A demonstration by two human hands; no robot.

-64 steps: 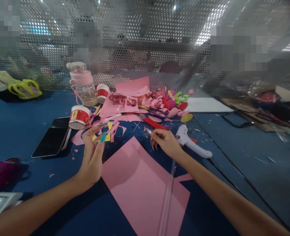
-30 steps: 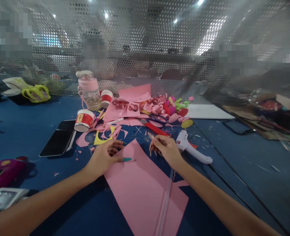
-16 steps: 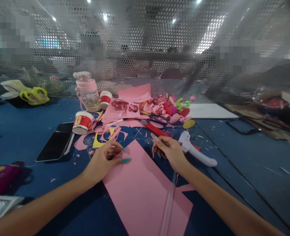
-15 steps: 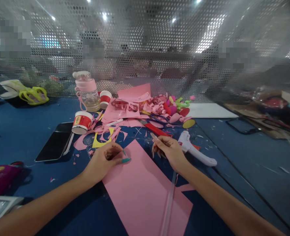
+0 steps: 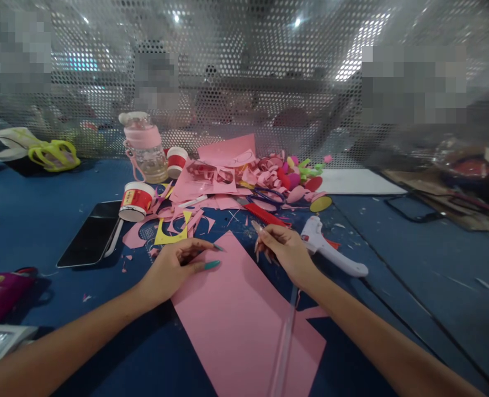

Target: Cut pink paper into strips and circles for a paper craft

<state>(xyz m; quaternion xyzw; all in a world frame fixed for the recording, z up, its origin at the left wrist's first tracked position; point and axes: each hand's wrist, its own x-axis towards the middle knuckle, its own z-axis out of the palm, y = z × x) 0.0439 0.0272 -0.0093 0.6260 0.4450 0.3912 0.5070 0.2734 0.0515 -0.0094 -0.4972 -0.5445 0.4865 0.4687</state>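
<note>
A large pink paper sheet (image 5: 244,325) lies on the blue table in front of me. My left hand (image 5: 174,268) rests at the sheet's upper left edge, thumb and forefinger closed on that edge. My right hand (image 5: 286,251) hovers at the sheet's upper right corner, closed around a thin pen (image 5: 256,226) whose tip points away from me. A clear plastic ruler (image 5: 283,344) lies on the right part of the sheet, running under my right wrist.
A white glue gun (image 5: 333,253) lies right of my right hand. Behind the sheet are pink and yellow paper scraps (image 5: 211,190), scissors (image 5: 267,194), a red cup (image 5: 135,200), a pink bottle (image 5: 143,149) and a phone (image 5: 89,234). A perforated metal screen stands behind.
My left hand came down from a raised, open pose onto the sheet's left edge and its fingers stretched out a little. My right hand has kept its place with the pen.
</note>
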